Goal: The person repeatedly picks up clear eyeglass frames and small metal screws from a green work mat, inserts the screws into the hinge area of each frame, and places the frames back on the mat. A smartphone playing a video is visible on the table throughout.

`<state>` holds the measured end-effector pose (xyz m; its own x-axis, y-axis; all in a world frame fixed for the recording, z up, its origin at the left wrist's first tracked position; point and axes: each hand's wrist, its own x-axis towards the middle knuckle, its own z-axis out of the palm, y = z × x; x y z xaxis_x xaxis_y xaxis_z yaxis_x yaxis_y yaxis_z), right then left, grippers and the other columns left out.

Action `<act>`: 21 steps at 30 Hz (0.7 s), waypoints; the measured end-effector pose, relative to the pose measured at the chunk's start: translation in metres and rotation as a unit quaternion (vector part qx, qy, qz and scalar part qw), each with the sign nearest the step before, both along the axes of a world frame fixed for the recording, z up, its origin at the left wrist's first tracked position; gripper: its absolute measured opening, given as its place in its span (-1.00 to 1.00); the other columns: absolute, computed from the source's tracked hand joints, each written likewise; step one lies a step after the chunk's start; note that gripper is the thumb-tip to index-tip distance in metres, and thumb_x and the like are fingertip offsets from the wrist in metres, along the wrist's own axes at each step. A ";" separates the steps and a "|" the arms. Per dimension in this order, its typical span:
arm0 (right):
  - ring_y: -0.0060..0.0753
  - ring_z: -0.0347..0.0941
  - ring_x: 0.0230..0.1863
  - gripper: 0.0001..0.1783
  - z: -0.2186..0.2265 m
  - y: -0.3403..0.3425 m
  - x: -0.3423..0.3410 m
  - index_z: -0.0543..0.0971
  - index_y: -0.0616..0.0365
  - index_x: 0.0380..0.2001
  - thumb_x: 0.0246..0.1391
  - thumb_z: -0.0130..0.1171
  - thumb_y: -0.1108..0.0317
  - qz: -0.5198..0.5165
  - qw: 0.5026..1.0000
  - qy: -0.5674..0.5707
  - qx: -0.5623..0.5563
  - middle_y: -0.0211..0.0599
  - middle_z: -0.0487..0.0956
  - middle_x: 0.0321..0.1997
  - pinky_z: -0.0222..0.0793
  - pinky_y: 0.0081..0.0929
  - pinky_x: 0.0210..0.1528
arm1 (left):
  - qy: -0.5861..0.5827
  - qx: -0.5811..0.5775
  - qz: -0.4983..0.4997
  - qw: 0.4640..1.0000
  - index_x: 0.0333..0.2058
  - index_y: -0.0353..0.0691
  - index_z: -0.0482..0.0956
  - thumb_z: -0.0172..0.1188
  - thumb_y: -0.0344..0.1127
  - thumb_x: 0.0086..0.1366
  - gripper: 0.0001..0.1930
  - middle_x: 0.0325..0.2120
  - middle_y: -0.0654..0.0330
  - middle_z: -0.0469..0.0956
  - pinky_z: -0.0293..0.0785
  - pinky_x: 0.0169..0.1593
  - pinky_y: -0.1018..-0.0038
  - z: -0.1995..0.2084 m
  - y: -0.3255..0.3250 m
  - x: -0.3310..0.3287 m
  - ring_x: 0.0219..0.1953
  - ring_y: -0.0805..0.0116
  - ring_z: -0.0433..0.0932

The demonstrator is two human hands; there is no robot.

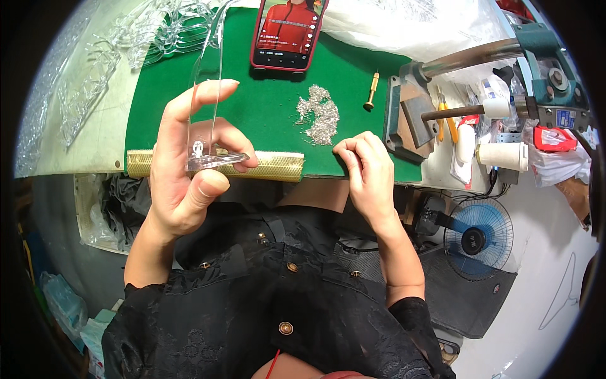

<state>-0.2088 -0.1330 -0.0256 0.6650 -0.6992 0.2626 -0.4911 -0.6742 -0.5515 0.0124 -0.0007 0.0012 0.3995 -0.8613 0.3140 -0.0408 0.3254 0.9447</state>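
My left hand [183, 158] is closed around a pair of clear plastic glasses [203, 117], held above the table's front edge. One long temple arm points up and away, and a small hinge shows at its lower end. At the edge of the green mat [259, 120], my right hand [367, 165] has its thumb and fingers pressed together. Whether anything small is between those fingertips, I cannot make out. Just left of and beyond them lies a loose pile of tiny silvery metal pieces [323, 120], which look like screws.
A phone [287, 38] in a red case stands at the back. A brass-handled screwdriver [372, 91] lies beside a green metal bench press [410, 120] on the right. More clear glasses [170, 31] are heaped at the back left. A paper cup [502, 156] and orange-handled pliers [449, 120] sit far right.
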 end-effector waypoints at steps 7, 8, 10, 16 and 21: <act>-0.20 0.41 -0.36 -0.88 0.005 -0.013 -0.002 0.51 0.16 -0.44 -0.10 0.25 0.48 0.084 0.996 0.035 0.018 -0.28 0.42 -0.45 0.34 -0.34 -0.35 | 0.017 -0.006 -0.007 1.000 0.23 -0.41 -0.02 0.16 0.28 0.15 -0.02 -0.03 -0.05 0.37 0.23 -0.56 0.73 -0.003 0.002 -0.002 -0.44 0.43 0.53; -0.20 0.42 -0.36 -0.86 0.007 -0.018 -0.001 0.50 0.15 -0.43 -0.11 0.26 0.48 0.110 0.993 0.048 0.021 -0.28 0.42 -0.45 0.34 -0.34 -0.36 | 0.018 0.000 -0.016 1.000 0.23 -0.41 -0.03 0.16 0.27 0.15 -0.02 0.04 -0.06 0.32 0.26 -0.55 0.72 -0.004 0.003 -0.002 -0.42 0.42 0.54; -0.22 0.41 -0.41 -0.84 0.010 -0.023 0.002 0.49 0.19 -0.43 -0.12 0.26 0.53 0.136 0.989 0.050 0.005 -0.26 0.41 -0.46 0.33 -0.38 -0.38 | 0.020 0.018 -0.055 0.998 0.23 -0.42 -0.04 0.17 0.25 0.16 -0.02 0.05 -0.05 0.27 0.34 -0.48 0.66 -0.003 0.007 0.003 -0.39 0.39 0.54; -0.21 0.38 -0.45 -0.84 0.009 -0.018 0.006 0.47 0.22 -0.47 -0.14 0.27 0.54 0.120 0.992 0.041 -0.013 -0.25 0.38 -0.49 0.30 -0.37 -0.42 | 0.049 -0.004 -0.064 0.997 0.21 -0.47 -0.01 0.21 0.16 0.18 -0.07 -0.15 -0.05 0.45 0.47 -0.27 0.55 -0.002 0.010 -0.001 -0.37 0.41 0.52; -0.21 0.35 -0.46 -0.84 0.002 -0.009 0.004 0.45 0.20 -0.52 -0.16 0.26 0.54 0.094 0.993 0.035 -0.066 -0.27 0.38 -0.50 0.28 -0.35 -0.43 | 0.034 -0.014 -0.033 0.999 0.24 -0.44 -0.06 0.18 0.21 0.17 -0.03 0.15 -0.08 0.20 0.47 -0.36 0.53 -0.002 0.010 -0.001 -0.37 0.35 0.54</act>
<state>-0.2052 -0.1416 -0.0233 0.8005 -0.5234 0.2919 -0.3835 -0.8217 -0.4216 0.0115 0.0089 -0.0008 0.3642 -0.8775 0.3121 0.0452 0.3513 0.9352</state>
